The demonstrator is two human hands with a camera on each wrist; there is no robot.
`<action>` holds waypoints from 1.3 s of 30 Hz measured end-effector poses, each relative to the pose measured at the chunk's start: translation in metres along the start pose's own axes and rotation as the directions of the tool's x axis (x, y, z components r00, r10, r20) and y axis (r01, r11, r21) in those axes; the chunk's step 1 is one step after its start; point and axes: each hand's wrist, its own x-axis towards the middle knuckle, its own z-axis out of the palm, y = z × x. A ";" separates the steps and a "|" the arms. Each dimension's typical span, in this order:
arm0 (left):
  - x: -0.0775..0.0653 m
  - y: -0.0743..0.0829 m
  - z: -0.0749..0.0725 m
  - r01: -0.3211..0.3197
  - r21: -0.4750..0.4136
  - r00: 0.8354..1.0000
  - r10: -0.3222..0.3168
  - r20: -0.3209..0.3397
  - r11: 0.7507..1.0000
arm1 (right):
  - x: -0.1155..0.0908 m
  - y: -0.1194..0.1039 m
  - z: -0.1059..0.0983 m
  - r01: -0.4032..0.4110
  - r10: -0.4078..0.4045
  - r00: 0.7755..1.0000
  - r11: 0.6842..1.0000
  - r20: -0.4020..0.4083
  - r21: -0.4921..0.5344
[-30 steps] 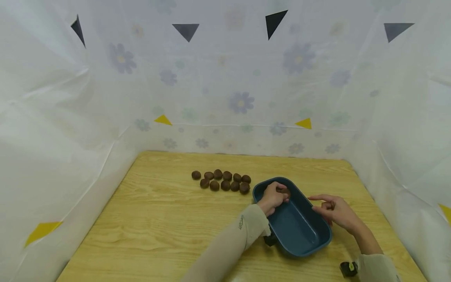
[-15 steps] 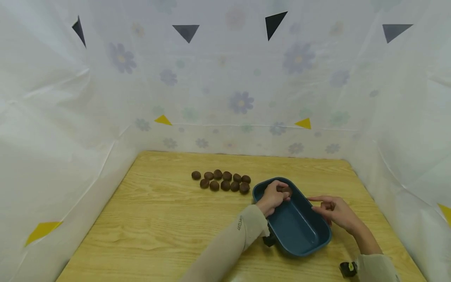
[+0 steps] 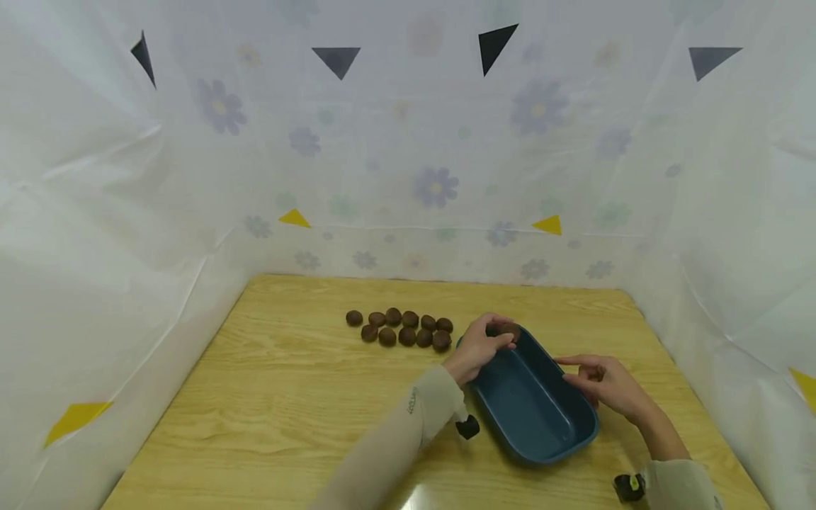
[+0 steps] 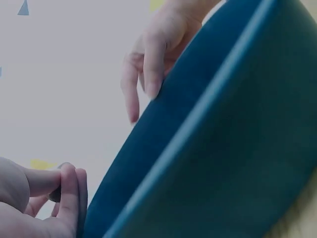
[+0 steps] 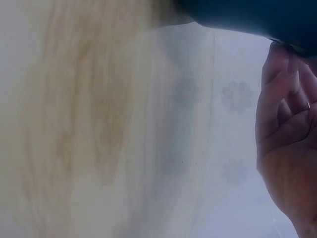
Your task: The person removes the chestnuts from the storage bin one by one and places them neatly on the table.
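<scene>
My left hand pinches a brown chestnut between thumb and fingers, over the far left end of a deep blue rectangular pan. In the left wrist view the chestnut shows partly between the fingertips, beside the pan's rim. My right hand holds the pan's right long side, thumb at the rim, index finger stretched along it and the other fingers curled at the outer wall. The right wrist view shows those fingers against the pan's outside. More chestnuts lie in two rows left of the pan.
The wooden table extends left and in front of the pan. White flower-printed sheeting encloses the table at the back and both sides. Black camera mounts hang at the wrists, the left one beside the pan.
My left hand has moved up and left from inside the pan to its far left rim, still pinching the chestnut. My right hand stays at the pan's side.
</scene>
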 end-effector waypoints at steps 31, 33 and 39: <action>-0.049 0.012 -0.158 -0.082 0.007 0.984 0.082 -0.157 0.997 | -0.001 0.001 0.002 0.044 -0.044 0.999 0.998 -0.018 -0.039; -0.053 0.012 -0.171 -0.097 0.030 0.977 0.101 -0.186 0.995 | -0.001 0.001 0.002 0.043 -0.043 0.999 0.998 -0.018 -0.040; -0.062 0.013 -0.205 -0.078 0.077 0.950 0.097 -0.295 0.994 | -0.001 0.000 0.003 0.026 -0.027 0.999 0.999 -0.026 -0.043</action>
